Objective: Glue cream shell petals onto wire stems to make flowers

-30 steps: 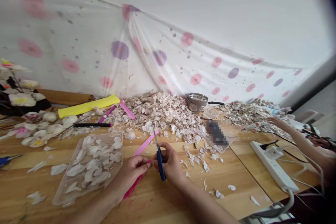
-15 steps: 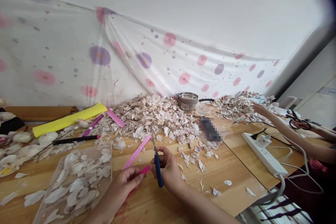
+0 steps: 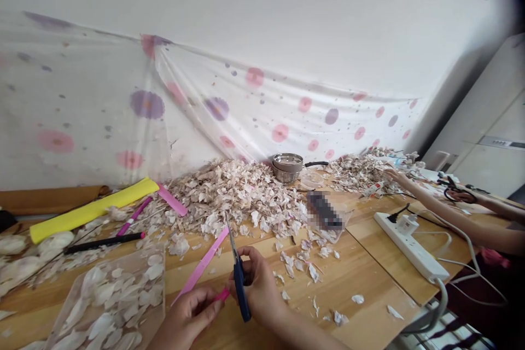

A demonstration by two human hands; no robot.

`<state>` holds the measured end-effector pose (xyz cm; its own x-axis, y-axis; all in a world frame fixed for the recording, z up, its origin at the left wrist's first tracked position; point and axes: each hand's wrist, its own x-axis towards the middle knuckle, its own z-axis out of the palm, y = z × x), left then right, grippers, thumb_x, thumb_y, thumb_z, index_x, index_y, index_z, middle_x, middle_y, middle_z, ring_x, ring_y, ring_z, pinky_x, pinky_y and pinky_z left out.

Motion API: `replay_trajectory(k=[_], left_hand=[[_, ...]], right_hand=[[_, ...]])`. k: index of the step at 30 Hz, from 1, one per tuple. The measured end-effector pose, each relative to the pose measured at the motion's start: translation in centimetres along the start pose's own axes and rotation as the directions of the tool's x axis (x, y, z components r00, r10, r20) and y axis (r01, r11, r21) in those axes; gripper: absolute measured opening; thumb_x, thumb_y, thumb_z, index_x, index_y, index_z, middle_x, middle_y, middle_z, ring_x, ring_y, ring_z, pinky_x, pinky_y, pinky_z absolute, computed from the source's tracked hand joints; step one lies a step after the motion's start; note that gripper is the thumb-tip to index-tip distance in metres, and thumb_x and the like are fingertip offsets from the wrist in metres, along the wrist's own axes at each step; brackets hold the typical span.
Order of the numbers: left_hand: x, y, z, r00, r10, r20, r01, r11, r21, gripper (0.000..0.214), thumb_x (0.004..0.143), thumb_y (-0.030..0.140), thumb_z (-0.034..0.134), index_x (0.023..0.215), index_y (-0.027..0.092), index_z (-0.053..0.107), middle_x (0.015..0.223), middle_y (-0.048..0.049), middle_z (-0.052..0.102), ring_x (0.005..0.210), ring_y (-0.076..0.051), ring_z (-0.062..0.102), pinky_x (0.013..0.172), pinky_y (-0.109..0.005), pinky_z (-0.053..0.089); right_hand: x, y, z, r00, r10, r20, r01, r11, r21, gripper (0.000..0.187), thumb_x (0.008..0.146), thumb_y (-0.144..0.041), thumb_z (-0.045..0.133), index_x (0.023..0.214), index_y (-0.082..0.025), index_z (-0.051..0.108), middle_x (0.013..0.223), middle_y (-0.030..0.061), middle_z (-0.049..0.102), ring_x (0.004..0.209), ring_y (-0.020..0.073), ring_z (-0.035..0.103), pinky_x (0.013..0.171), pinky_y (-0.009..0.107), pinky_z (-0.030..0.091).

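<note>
My left hand [image 3: 194, 311] pinches a small bright pink strip [image 3: 223, 294] at its fingertips. The rest of that strip is hidden by the hand. In my right hand [image 3: 260, 287] are scissors [image 3: 241, 290] with dark blue handles, blades pointing away toward the petal pile. The right fingertips come close to the pink strip's end; whether they touch it, I cannot tell. A lighter pink strip [image 3: 207, 261] lies on the wooden table just beyond my left hand, its far end beside the scissor blades.
Dried petals [image 3: 233, 191] are heaped along the wall. A clear tray [image 3: 162, 279] of petals, a black pen [image 3: 104, 243] and a yellow roll [image 3: 94, 210] lie left. Metal bowls [image 3: 287, 167], a blurred dark phone-like object [image 3: 326, 210] and a power strip [image 3: 410, 246] stand right. A co-worker's hand holds black scissors [image 3: 459, 192].
The camera view has tilted up and shifted slightly right, so the whole scene sits lower. Both hands keep their grips, close together. The co-worker's hands look nearly unchanged.
</note>
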<state>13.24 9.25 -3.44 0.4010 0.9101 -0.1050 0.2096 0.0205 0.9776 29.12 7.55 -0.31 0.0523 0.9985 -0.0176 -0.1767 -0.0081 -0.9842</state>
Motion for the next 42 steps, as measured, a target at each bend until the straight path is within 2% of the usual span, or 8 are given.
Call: replay_trajectory(k=[8, 16, 25, 32, 35, 37, 40, 42], left_hand=[[-0.4, 0.9, -0.7, 0.999, -0.007, -0.046, 0.005, 0.999, -0.041, 0.045, 0.068, 0.062, 0.066, 0.059, 0.019, 0.063, 0.055, 0.0007, 0.050, 0.058, -0.018, 0.044, 0.058, -0.029, 0.031], [-0.8, 2.1, -1.1, 0.989, -0.086, -0.120, 0.060, 0.977, -0.206, 0.036, 0.072, 0.053, 0.068, 0.067, 0.018, 0.064, 0.059, 0.0028, 0.049, 0.061, -0.016, 0.042, 0.062, -0.028, 0.032], [-0.9, 3.6, -1.0, 0.968, -0.122, -0.221, 0.012, 0.897, -0.443, 0.041, 0.059, 0.053, 0.080, 0.058, 0.016, 0.062, 0.054, 0.0036, 0.048, 0.057, -0.012, 0.038, 0.056, -0.024, 0.033], [-1.1, 3.0, -1.5, 0.951, -0.165, -0.261, -0.014, 0.822, -0.569, 0.029, 0.063, 0.044, 0.081, 0.062, 0.019, 0.067, 0.058, 0.0032, 0.055, 0.059, -0.011, 0.045, 0.056, -0.019, 0.042], [-1.3, 2.6, -1.6, 0.956, -0.150, -0.253, -0.063, 0.736, -0.674, 0.025, 0.063, 0.040, 0.080, 0.081, 0.023, 0.074, 0.085, -0.0012, 0.071, 0.084, -0.017, 0.058, 0.072, -0.020, 0.051], [-1.6, 2.6, -1.6, 0.971, -0.097, -0.217, -0.092, 0.688, -0.720, 0.041, 0.058, 0.034, 0.080, 0.098, 0.026, 0.074, 0.106, -0.0035, 0.072, 0.106, -0.024, 0.057, 0.085, -0.025, 0.052], [-1.9, 2.7, -1.4, 0.989, -0.010, -0.146, -0.092, 0.733, -0.674, 0.053, 0.055, 0.025, 0.080, 0.107, 0.030, 0.072, 0.116, -0.0030, 0.070, 0.114, -0.029, 0.055, 0.089, -0.031, 0.052], [-2.1, 2.8, -1.3, 0.991, 0.048, -0.125, -0.113, 0.802, -0.587, 0.042, 0.058, 0.024, 0.080, 0.099, 0.032, 0.075, 0.121, -0.0023, 0.068, 0.119, -0.030, 0.054, 0.093, -0.033, 0.050]], right_hand=[[0.7, -0.6, -0.9, 0.994, -0.030, -0.104, 0.035, 0.998, 0.046, 0.044, 0.058, -0.028, 0.076, 0.092, -0.021, 0.049, 0.048, -0.0105, 0.054, 0.038, 0.0065, 0.040, 0.038, 0.017, 0.030], [1.1, -1.5, -1.6, 0.989, -0.006, -0.148, 0.018, 0.997, 0.081, 0.047, 0.056, -0.027, 0.074, 0.094, -0.020, 0.046, 0.049, -0.0096, 0.057, 0.034, 0.0064, 0.041, 0.035, 0.017, 0.033], [1.1, -1.7, -2.0, 0.984, 0.032, -0.173, -0.013, 0.994, 0.107, 0.047, 0.059, -0.029, 0.075, 0.097, -0.019, 0.048, 0.052, -0.0098, 0.055, 0.036, 0.0067, 0.045, 0.036, 0.017, 0.032], [1.1, -1.7, -1.8, 0.978, 0.085, -0.190, -0.058, 0.988, 0.143, 0.053, 0.055, -0.032, 0.079, 0.096, -0.019, 0.047, 0.052, -0.0098, 0.057, 0.036, 0.0063, 0.045, 0.035, 0.016, 0.030], [1.0, -1.4, -1.7, 0.982, 0.122, -0.145, -0.095, 0.979, 0.179, 0.054, 0.055, -0.033, 0.080, 0.096, -0.019, 0.048, 0.050, -0.0106, 0.055, 0.035, 0.0063, 0.045, 0.034, 0.016, 0.030], [0.9, -1.1, -1.5, 0.983, 0.157, -0.091, -0.134, 0.967, 0.216, 0.054, 0.053, -0.033, 0.081, 0.094, -0.018, 0.050, 0.048, -0.0109, 0.053, 0.034, 0.0063, 0.045, 0.033, 0.016, 0.029], [0.5, -0.6, -1.2, 0.978, 0.208, -0.017, -0.196, 0.942, 0.271, 0.055, 0.050, -0.033, 0.082, 0.092, -0.017, 0.051, 0.049, -0.0103, 0.053, 0.033, 0.0054, 0.045, 0.033, 0.016, 0.026], [0.3, -0.2, -0.9, 0.973, 0.232, 0.018, -0.227, 0.929, 0.294, 0.057, 0.049, -0.034, 0.082, 0.093, -0.016, 0.051, 0.049, -0.0101, 0.053, 0.033, 0.0048, 0.045, 0.034, 0.016, 0.026]])
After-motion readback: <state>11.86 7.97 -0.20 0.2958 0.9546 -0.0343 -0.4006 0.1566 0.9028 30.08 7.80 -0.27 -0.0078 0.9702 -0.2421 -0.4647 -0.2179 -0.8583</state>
